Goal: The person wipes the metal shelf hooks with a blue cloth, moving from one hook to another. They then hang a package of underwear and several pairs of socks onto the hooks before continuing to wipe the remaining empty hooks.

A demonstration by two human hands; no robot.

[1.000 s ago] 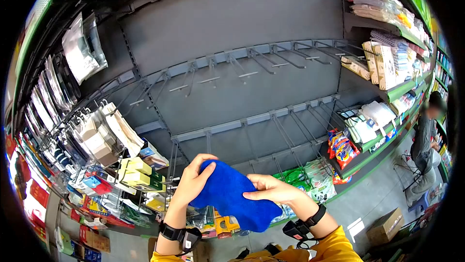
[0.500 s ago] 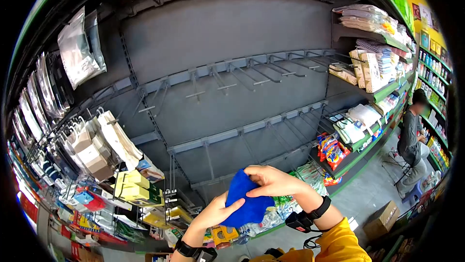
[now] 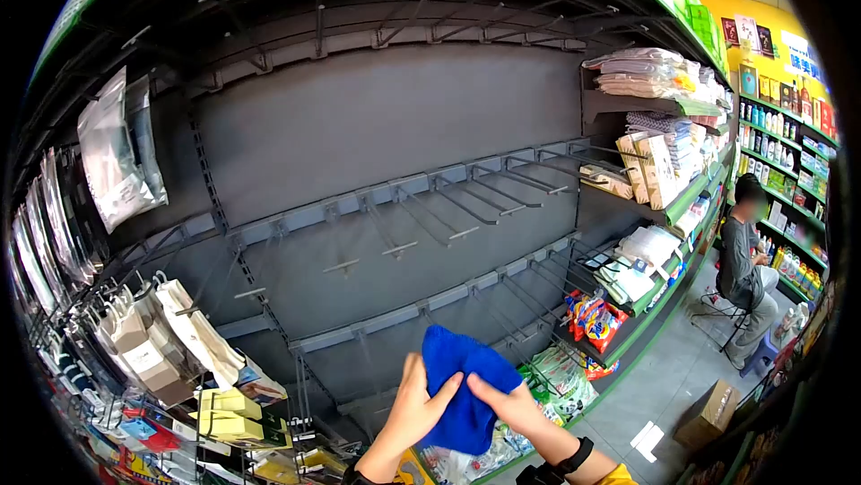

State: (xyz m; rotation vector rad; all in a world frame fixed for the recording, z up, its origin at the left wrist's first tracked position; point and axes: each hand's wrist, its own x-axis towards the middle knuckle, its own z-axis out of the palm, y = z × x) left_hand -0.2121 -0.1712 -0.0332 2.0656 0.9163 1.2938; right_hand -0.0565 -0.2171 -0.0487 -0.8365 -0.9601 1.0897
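A blue cloth is held up between both my hands, in front of the lower hook rail. My left hand grips its left side, thumb on the near face and fingers partly behind. My right hand pinches it from the right, thumb pressed near the cloth's middle and the other fingers hidden behind it. The two thumb tips lie close together. The cloth's top corner stands up and its lower part hangs below my hands.
Bare metal hooks stick out from the grey back panel. Packaged goods hang on the left. Shelves on the right hold folded textiles and orange detergent bags. A seated person and a cardboard box are farther right.
The view has tilted up, showing more of the upper hooks. My right hand has shifted from the cloth's top edge to its right side, and the cloth is spread more upright.
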